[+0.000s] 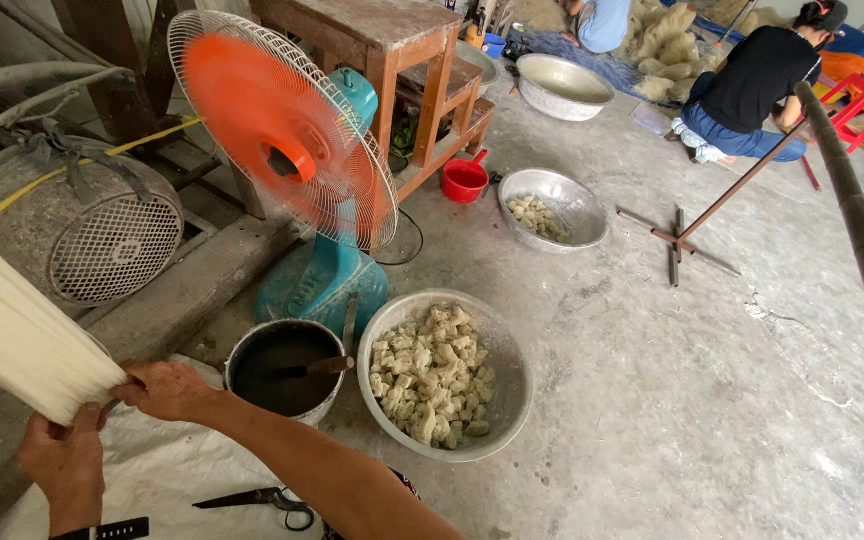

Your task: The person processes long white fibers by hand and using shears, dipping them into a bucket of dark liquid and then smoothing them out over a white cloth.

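Both hands closed round the end of a pale noodle sheaf [12, 335] — left hand [62, 460] under it, right hand [167, 388] pinching its edge. Sheaf runs up and left out of view. Just beside the right hand: dark pot [282, 370] with a ladle, then a bowl [447, 375] of dough lumps. Scissors [257, 498] on white sacking below. Fan [287, 130] spinning close — risk, as I judge it: loose strands slip the grip, drop into the pot or drift toward the fan.

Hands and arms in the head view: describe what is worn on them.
Both hands are bare, no gloves. The left hand has a dark band, like a watch strap, at its wrist. The right hand and its forearm show no sleeve, ring or band.
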